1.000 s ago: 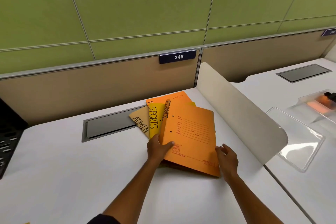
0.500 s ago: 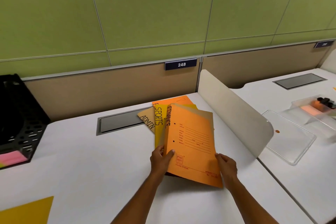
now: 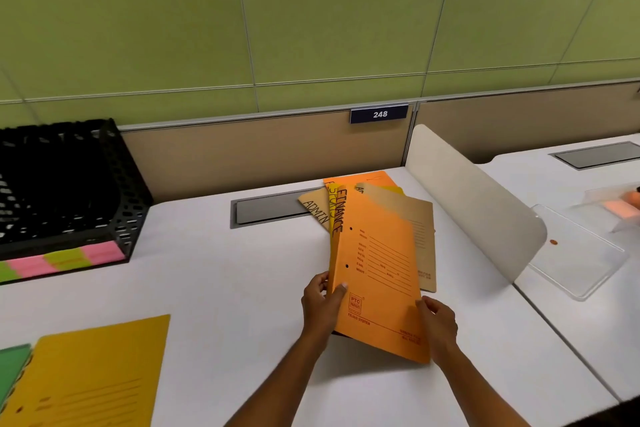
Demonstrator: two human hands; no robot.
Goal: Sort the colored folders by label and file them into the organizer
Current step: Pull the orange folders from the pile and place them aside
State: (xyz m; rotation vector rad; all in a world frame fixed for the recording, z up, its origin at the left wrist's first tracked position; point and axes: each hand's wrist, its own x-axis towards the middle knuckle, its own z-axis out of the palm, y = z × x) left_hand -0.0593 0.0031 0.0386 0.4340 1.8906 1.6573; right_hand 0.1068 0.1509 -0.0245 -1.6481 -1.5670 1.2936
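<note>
- A person's two bare hands hold an orange folder (image 3: 377, 274) lettered "FINANCE" along its spine edge, above a white desk (image 3: 214, 288).
- The left hand (image 3: 322, 305) grips the folder's lower left edge, its thumb curled over the front cover and its fingers behind the spine.
- The right hand (image 3: 438, 326) grips the folder's lower right edge, its thumb on the front near the corner and its fingers curled behind.
- The folder is tilted, its near end raised off the desk and its far end over a fanned pile of other folders.
- In that pile a tan folder marked "ADMIN" (image 3: 316, 208) sticks out to the left, and a yellow folder (image 3: 333, 204) with partly hidden lettering lies just beside it.
- Another tan folder (image 3: 420, 232) shows to the right of the orange one, blurred at its upper edge, and a second orange folder (image 3: 360, 178) lies at the far end of the pile.
- A black mesh organizer (image 3: 69, 184) stands at the far left of the desk, well apart from the hands, with pink and green sticky labels (image 3: 65, 260) along its front lip.
- At the near left corner of the desk lies a yellow folder with printed lines (image 3: 93, 374), beside a green folder (image 3: 14, 367) cut off by the frame edge.
- A grey cable hatch (image 3: 270, 210) is set into the desk behind the pile.
- A curved cream divider (image 3: 474, 208) stands to the right of the pile, with a clear plastic tray (image 3: 575, 253) on the next desk beyond it.
- A blue plate reading "248" (image 3: 380, 114) is fixed to the partition below a green wall.
</note>
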